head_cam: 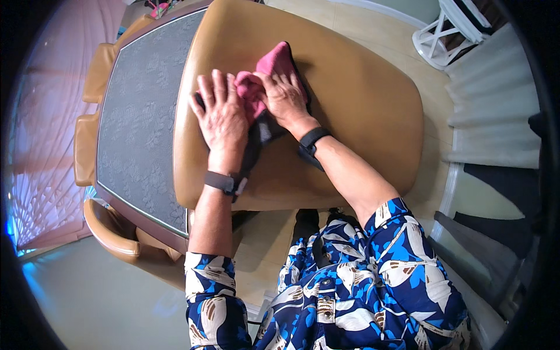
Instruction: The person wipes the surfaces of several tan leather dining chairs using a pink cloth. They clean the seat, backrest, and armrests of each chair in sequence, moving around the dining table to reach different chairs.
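A pink and dark grey cloth [280,61] lies bunched on the tan leather-like back of a chair [358,113] directly before me. My left hand [223,118] rests flat over the cloth's left part, fingers spread and pointing away from me. On the cloth's right part, my right hand [284,98] has its fingers bent into the fabric, the thumb beside a pink fold. Both wrists wear dark bands. Some of the cloth is hidden under the hands.
Left of the chair back stands a table with a grey patterned top [140,105]. Tan chairs [87,148] line its far side, another [113,232] its near corner. A white folding stand [442,39] and a grey curtain [494,100] are at the right.
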Action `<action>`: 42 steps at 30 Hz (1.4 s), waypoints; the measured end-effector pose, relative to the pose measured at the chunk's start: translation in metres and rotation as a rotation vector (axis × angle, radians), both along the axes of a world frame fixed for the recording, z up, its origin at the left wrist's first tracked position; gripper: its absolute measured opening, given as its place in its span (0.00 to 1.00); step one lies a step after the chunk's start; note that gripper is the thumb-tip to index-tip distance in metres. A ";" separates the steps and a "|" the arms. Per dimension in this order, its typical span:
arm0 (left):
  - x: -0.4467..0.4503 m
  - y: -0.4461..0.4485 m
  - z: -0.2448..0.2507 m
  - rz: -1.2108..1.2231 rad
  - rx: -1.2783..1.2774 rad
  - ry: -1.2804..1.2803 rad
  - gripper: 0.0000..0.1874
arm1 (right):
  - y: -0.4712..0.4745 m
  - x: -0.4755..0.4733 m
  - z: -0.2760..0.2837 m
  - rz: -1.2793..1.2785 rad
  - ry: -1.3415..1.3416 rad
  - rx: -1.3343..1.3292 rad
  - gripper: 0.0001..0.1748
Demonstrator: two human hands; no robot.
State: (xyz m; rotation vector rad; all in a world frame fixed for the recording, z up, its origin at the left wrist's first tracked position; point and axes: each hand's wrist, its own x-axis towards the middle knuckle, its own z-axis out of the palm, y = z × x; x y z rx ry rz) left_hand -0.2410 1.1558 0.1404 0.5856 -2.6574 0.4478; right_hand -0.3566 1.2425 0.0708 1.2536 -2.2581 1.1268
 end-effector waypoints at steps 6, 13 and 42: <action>0.017 0.067 -0.037 -0.211 0.183 -0.205 0.29 | 0.108 0.049 -0.043 -0.077 -0.049 0.225 0.27; 0.042 0.131 -0.061 -0.407 0.362 -0.393 0.32 | 0.192 0.120 -0.044 -0.175 -0.203 0.335 0.31; 0.037 0.202 -0.109 -0.786 0.475 -0.401 0.25 | 0.269 0.136 -0.094 -0.485 -0.521 0.248 0.33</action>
